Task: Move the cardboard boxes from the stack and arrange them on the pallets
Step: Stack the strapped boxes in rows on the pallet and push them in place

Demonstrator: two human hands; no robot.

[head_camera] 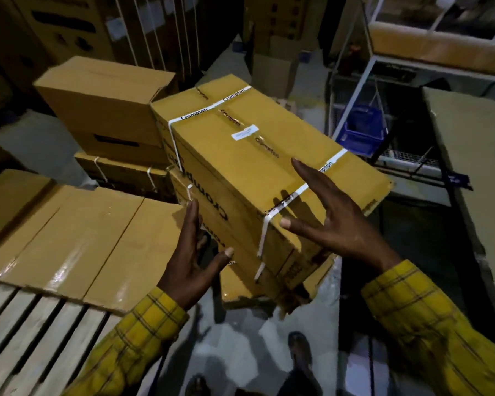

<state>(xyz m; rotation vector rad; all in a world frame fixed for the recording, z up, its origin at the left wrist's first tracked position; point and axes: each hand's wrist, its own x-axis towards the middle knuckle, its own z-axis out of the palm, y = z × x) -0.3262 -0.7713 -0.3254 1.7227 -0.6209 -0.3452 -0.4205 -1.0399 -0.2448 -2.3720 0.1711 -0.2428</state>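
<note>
- Premises: dim storeroom, grey floor (pixel 240 352), tall cartons against the far wall. All positions below are given relative to the strapped carton.
- Wooden pallet (pixel 32 332): lower left of the carton, slats bare at the near edge.
- Flat boxes (pixel 69 238): laid side by side on the pallet, directly left of the carton, tops glossy with tape.
- Stack of boxes (pixel 106 110): behind and left of the carton, the uppermost with a loose flap.
- Metal rack (pixel 366 81): right of and behind the carton, with a blue crate (pixel 360 130) on a low shelf.
- Strapped carton (pixel 257 178): centre, tilted, printed "Crompton", bound with white straps, sitting atop another box with a torn lower corner.
- Right hand (pixel 335 218): fingers spread and straight, over the carton's near top edge; contact cannot be confirmed.
- Left hand (pixel 192 252): fingers straight, flat beside the carton's left face, clamping nothing.
</note>
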